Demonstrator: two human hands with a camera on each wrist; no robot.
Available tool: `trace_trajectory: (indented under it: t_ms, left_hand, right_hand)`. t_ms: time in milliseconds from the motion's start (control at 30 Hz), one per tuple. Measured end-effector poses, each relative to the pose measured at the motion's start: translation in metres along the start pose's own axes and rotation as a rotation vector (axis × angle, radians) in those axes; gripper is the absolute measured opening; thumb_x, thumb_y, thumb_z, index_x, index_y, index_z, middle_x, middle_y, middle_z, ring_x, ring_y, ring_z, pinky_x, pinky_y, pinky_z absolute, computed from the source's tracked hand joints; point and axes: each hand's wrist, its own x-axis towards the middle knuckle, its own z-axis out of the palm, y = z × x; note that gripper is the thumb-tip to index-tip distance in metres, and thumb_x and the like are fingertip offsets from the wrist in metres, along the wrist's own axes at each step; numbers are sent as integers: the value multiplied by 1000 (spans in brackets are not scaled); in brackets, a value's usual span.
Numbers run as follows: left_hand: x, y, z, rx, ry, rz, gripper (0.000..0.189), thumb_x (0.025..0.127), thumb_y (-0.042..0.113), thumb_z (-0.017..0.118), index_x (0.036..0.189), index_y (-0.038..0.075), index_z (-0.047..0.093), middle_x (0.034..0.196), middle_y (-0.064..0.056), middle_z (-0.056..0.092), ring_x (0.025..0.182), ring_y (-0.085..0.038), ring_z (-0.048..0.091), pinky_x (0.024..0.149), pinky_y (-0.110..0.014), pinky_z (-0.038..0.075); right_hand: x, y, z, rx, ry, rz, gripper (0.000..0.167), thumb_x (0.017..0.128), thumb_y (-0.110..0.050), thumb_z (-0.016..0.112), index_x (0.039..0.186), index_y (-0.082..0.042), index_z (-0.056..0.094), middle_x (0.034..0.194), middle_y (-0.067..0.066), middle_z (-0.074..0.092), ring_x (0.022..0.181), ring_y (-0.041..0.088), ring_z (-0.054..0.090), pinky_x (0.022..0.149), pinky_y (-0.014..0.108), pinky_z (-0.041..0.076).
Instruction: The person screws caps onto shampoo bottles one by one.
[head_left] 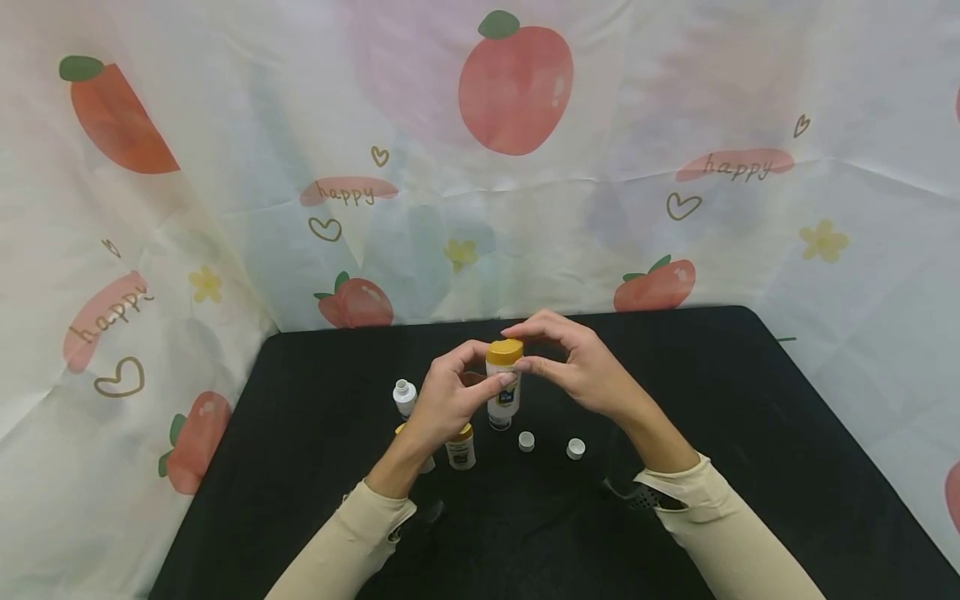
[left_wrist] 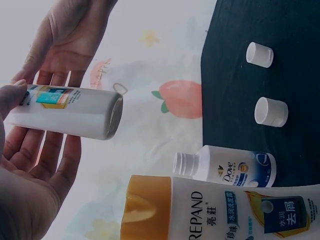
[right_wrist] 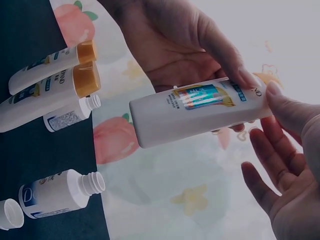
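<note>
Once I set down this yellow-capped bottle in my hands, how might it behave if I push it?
The bottle may tip rather than slide, being much taller than it is wide. Its smooth sides could feel slippery. It's probably fairly stiff, since they show no dents.

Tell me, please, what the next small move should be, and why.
Probably twist the gold cap of the held bottle with the right hand: it touches that cap, the left hand grips the bottle, and two white bottles stand uncapped, two caps lying loose.
</note>
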Motion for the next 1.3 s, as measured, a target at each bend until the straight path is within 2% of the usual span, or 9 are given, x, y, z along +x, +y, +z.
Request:
trace_trajectory:
  t_ms: [133, 400, 667, 900, 1067, 1167, 1300]
  left_hand:
    - [0, 1, -1, 14, 10, -1, 27, 92, 14, 77, 116, 8, 68, 109, -7, 70, 100, -27, 67, 87, -37, 59]
    - [0, 0, -1, 16, 15, 4, 27, 91, 14, 78, 116, 8, 68, 109, -6, 70, 97, -19, 67, 87, -36, 59]
    - [0, -1, -2, 22, 37, -2, 26, 91, 13, 78, 114, 7, 68, 109, -8, 70, 99, -23, 68, 87, -36, 59]
    - [0, -1, -3, 38, 42, 2, 27, 91, 12, 78, 115, 7, 68, 109, -8, 70, 99, -22, 68, 87, -37, 59]
    - [1, -1, -3, 34, 34, 13, 25, 91, 12, 78, 114, 7, 68, 108, -7, 70, 98, -18, 68, 86, -36, 59]
    - [1, -1, -2, 29, 39, 19, 23, 90, 12, 78, 112, 7, 69, 107, -7, 71, 97, -21, 68, 85, -35, 60]
    - [1, -1, 0, 21, 46, 25, 21, 91, 13, 78, 109, 7, 69, 105, -7, 71, 94, -20, 70, 83, -32, 60]
  right_hand:
    - [0, 0, 1, 11, 9, 18, 38, 90, -6, 76, 124, -19, 68, 118, -2, 63, 114, 17, 63, 102, 31, 50]
    - [0, -2, 2, 19, 37, 40, 32, 88, -7, 79, 117, -18, 71, 116, -3, 65, 110, 14, 64, 101, 29, 51]
    - [0, -1, 1, -5, 55, 19, 30, 88, -3, 77, 114, -17, 73, 113, -2, 67, 106, 18, 63, 98, 27, 49]
    - [-1, -1, -1, -24, 63, 24, 25, 91, -6, 75, 112, -19, 74, 112, -4, 66, 106, 15, 62, 94, 26, 51]
    - [-1, 1, 0, -16, 85, 22, 25, 88, -2, 77, 108, -17, 75, 108, -3, 66, 104, 14, 62, 94, 29, 51]
    - [-1, 1, 3, -14, 117, 12, 23, 86, -1, 80, 103, -16, 76, 105, -2, 66, 102, 15, 62, 93, 28, 52]
    - [2, -22, 9, -42, 187, -26, 18, 81, 4, 82, 93, -6, 73, 96, 7, 66, 94, 19, 63, 88, 22, 51]
